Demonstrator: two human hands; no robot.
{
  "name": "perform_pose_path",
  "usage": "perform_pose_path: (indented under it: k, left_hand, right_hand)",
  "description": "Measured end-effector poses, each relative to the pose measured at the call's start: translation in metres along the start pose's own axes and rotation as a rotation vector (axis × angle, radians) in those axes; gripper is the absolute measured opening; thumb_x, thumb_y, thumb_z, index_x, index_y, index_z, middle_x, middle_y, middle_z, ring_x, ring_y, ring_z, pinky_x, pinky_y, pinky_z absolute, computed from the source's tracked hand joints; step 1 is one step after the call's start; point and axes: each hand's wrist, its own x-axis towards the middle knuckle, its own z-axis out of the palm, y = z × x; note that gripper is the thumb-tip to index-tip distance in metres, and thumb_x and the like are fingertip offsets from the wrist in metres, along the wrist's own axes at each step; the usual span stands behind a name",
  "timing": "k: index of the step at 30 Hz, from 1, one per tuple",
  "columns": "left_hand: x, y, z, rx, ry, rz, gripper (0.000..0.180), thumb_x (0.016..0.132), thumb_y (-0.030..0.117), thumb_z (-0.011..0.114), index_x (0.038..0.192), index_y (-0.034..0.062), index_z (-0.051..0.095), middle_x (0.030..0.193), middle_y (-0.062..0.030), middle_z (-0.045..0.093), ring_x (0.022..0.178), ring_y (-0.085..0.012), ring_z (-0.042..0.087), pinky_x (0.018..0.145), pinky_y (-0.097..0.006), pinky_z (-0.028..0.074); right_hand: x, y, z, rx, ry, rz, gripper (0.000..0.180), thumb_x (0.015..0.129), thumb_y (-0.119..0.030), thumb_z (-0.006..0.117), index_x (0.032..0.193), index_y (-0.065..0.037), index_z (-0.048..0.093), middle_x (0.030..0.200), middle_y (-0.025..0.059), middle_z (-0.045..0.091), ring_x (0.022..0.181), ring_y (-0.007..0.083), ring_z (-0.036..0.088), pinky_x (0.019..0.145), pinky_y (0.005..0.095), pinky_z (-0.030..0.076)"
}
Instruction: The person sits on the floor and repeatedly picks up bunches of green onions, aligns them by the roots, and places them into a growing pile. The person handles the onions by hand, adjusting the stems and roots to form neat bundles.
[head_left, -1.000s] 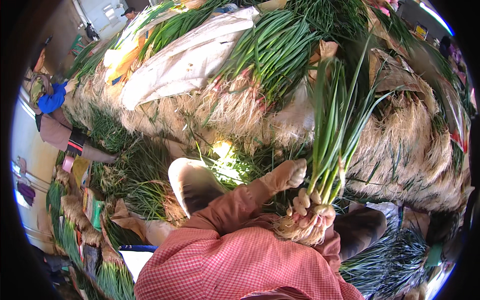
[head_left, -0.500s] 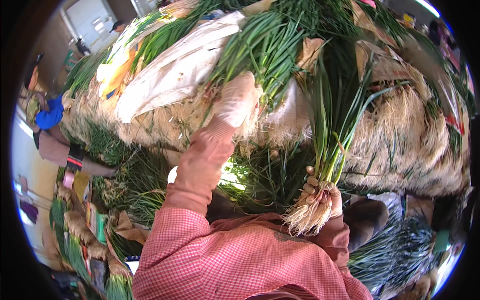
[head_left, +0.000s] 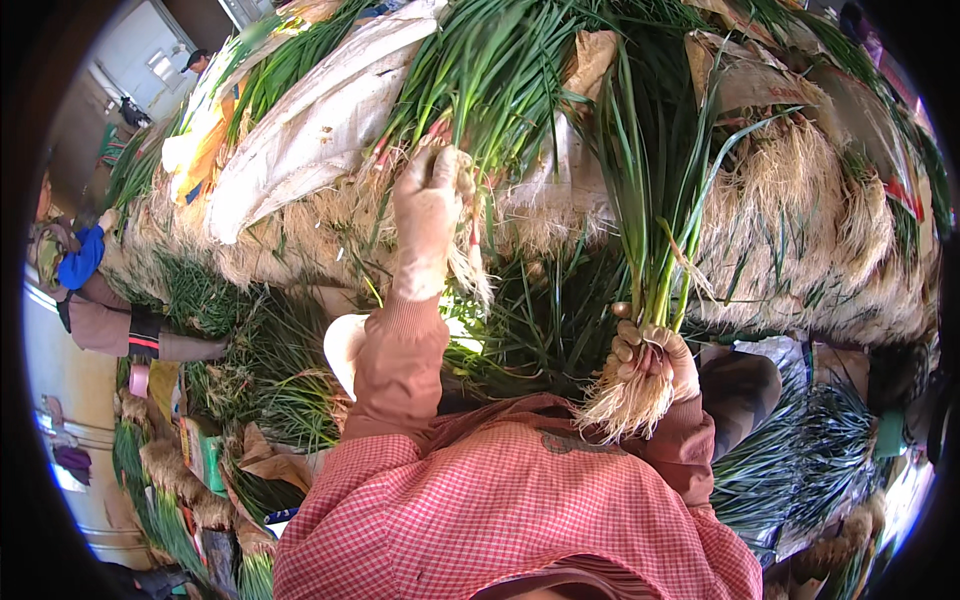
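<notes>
My right hand (head_left: pixel 655 358) is closed round the lower stems of a bundle of green garlic (head_left: pixel 655 270). Its pale stringy roots hang below my fingers, and its long leaves reach up and away against the pile. My left hand (head_left: pixel 432 190), in a pale glove, is at the front of the big heap of green garlic (head_left: pixel 500 90). Its fingers are curled in a pinch at the reddish stem bases. A stalk with dangling roots (head_left: pixel 468 268) hangs beside the palm; the fingers partly hide where it is gripped.
A white sack (head_left: pixel 320 130) lies over the heap on the left, and brown paper (head_left: pixel 745 75) on the right. Loose leaves (head_left: pixel 520 310) lie below the heap's rooty front. Another person in blue sleeves (head_left: pixel 82 258) is at far left. Dark green leaf bundles (head_left: pixel 800 450) lie at lower right.
My left hand has drawn back a little toward me and to the left from the heap, with a rooted stalk now hanging by it. My right hand still holds its bundle.
</notes>
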Motion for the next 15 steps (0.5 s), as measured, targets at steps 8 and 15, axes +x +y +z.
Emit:
perform_pose_path:
  k: [8,15]
  left_hand:
    - [-0.096,-0.021,0.057,0.145,-0.546,-0.629,0.018,0.086,0.016,0.065,0.086,-0.0001,0.058,0.063,-0.0064,0.061,0.029,-0.0094,0.043,0.027,-0.025,0.033]
    - [-0.116,-0.084,0.082,-0.055,-0.636,-0.712,0.013,0.086,0.008,0.053,0.095,0.0009,0.058,0.071,-0.0069,0.062,0.054,-0.0125,0.056,0.046,-0.024,0.044]
  right_hand:
    - [0.008,0.018,0.002,-0.324,0.166,-0.204,0.029,0.076,-0.005,0.065,0.103,-0.001,0.054,0.089,0.0125,0.063,0.075,0.0215,0.064,0.077,0.0377,0.055]
    - [0.017,0.035,-0.013,-0.179,0.186,-0.082,0.029,0.078,-0.003,0.057,0.107,-0.001,0.051,0.091,0.0165,0.059,0.075,0.0275,0.061,0.062,0.0369,0.054]
